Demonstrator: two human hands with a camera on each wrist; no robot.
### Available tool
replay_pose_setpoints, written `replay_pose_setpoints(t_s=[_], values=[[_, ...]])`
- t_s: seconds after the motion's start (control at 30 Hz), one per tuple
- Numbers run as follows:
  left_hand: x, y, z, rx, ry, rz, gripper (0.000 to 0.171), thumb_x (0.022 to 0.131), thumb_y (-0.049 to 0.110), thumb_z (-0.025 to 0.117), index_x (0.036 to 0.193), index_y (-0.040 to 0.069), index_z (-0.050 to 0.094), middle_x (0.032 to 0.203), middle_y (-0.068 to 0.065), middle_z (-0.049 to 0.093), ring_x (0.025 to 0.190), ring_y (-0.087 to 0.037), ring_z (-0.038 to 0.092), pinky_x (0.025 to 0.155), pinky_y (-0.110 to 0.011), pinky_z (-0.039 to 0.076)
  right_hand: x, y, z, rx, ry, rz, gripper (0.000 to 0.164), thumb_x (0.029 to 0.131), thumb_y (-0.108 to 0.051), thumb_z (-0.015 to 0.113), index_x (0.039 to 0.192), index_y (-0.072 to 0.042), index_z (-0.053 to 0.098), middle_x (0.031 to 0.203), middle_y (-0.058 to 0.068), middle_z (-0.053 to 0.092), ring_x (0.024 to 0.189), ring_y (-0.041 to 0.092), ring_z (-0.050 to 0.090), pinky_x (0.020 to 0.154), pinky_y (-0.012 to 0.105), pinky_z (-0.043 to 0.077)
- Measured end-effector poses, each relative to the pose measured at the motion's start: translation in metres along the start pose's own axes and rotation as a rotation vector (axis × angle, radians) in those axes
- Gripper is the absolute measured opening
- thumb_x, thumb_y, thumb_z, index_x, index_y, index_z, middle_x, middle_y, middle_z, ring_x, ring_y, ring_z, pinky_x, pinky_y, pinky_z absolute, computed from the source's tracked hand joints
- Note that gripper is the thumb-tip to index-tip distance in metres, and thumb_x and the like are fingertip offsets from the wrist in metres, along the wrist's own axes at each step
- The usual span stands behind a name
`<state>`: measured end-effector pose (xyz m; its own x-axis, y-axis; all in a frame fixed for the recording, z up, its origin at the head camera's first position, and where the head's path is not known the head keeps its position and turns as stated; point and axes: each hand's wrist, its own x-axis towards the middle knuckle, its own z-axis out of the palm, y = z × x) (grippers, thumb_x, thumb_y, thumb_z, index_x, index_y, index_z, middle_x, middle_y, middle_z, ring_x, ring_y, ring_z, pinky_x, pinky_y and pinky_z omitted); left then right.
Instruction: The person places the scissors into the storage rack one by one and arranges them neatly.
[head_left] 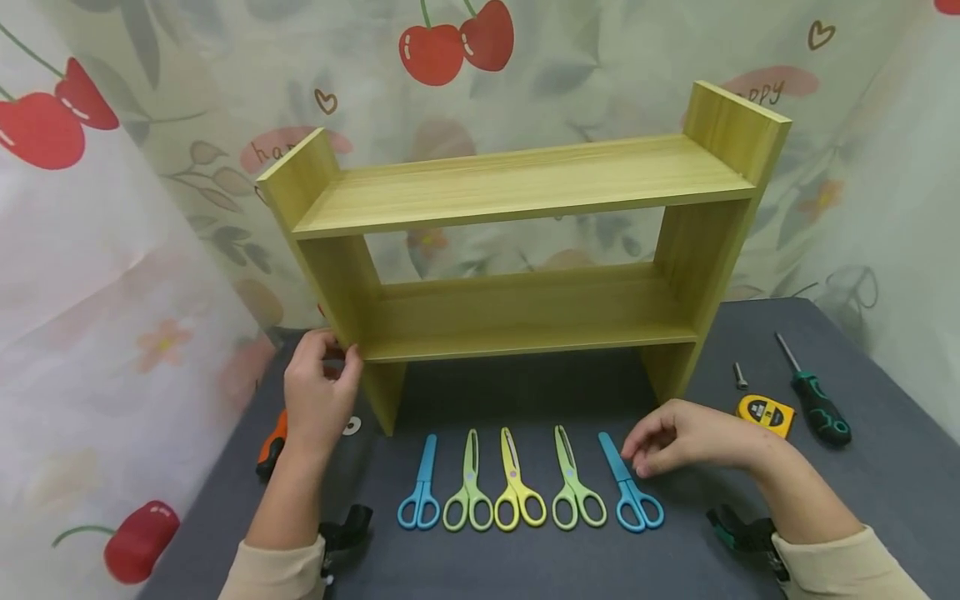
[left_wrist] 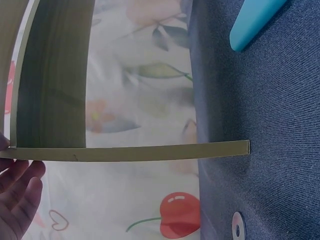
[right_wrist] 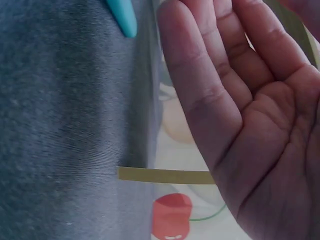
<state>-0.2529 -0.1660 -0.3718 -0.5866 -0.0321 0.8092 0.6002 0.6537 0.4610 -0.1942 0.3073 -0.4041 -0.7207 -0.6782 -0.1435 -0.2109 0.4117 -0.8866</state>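
Note:
A two-tier wooden shelf stands on the dark table, its side panels rising above the top board. My left hand pinches the edge of its left side panel, level with the lower board. In the left wrist view the fingers lie on the outer side of that panel. Over the table, beside the right-hand blue scissors, hovers my right hand, loosely curled with nothing in it. The right wrist view shows its palm and relaxed fingers.
In a row before the shelf lie blue scissors, green scissors, yellow scissors and more green scissors. A tape measure, bolt and screwdriver lie right; a washer and orange-handled tool left.

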Motion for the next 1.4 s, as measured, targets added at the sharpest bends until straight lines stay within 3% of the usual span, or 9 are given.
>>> replay_pose_setpoints(t_s=[0.43, 0.67, 0.87, 1.2, 1.4], values=[[0.0, -0.001, -0.003, -0.003, -0.01, 0.016, 0.008, 0.088, -0.004, 0.069, 0.094, -0.003, 0.063, 0.092, -0.015, 0.063, 0.074, -0.027, 0.066, 0.062, -0.014, 0.046, 0.006, 0.017, 0.008, 0.09, -0.11, 0.127, 0.016, 0.089, -0.007, 0.075, 0.098, 0.005, 0.074, 0.082, 0.002, 0.069, 0.07, 0.007, 0.058, 0.065, 0.024, 0.051], [0.001, -0.002, -0.003, 0.004, -0.017, 0.019, 0.009, 0.088, -0.004, 0.069, 0.094, -0.003, 0.063, 0.093, -0.016, 0.064, 0.074, -0.027, 0.066, 0.061, -0.018, 0.047, 0.01, 0.014, 0.017, 0.049, -0.054, 0.229, 0.009, 0.083, -0.004, 0.08, 0.086, 0.001, 0.073, 0.074, 0.004, 0.068, 0.063, 0.01, 0.06, 0.059, 0.025, 0.053], [0.001, -0.003, -0.003, -0.002, -0.019, 0.017, 0.009, 0.088, -0.004, 0.069, 0.095, -0.003, 0.064, 0.094, -0.015, 0.064, 0.073, -0.025, 0.066, 0.062, -0.016, 0.047, 0.01, 0.001, 0.028, -0.058, 0.022, 0.336, 0.01, 0.079, -0.001, 0.083, 0.075, -0.003, 0.073, 0.067, 0.005, 0.068, 0.057, 0.012, 0.06, 0.056, 0.029, 0.055], [0.003, 0.0, -0.003, -0.008, -0.016, 0.028, 0.009, 0.088, -0.005, 0.069, 0.095, -0.003, 0.063, 0.093, -0.016, 0.063, 0.073, -0.029, 0.066, 0.062, -0.013, 0.044, 0.009, -0.008, 0.034, -0.22, 0.031, 0.286, 0.013, 0.074, 0.001, 0.072, 0.064, -0.007, 0.07, 0.056, -0.004, 0.059, 0.051, 0.012, 0.053, 0.049, 0.027, 0.044], [0.002, -0.002, -0.004, 0.001, -0.023, 0.021, 0.009, 0.088, -0.004, 0.069, 0.096, -0.003, 0.063, 0.094, -0.016, 0.064, 0.074, -0.027, 0.066, 0.061, -0.018, 0.047, 0.004, -0.017, 0.028, -0.231, 0.042, 0.299, 0.011, 0.074, -0.001, 0.072, 0.068, -0.01, 0.068, 0.06, -0.003, 0.058, 0.054, 0.012, 0.055, 0.052, 0.03, 0.049]])
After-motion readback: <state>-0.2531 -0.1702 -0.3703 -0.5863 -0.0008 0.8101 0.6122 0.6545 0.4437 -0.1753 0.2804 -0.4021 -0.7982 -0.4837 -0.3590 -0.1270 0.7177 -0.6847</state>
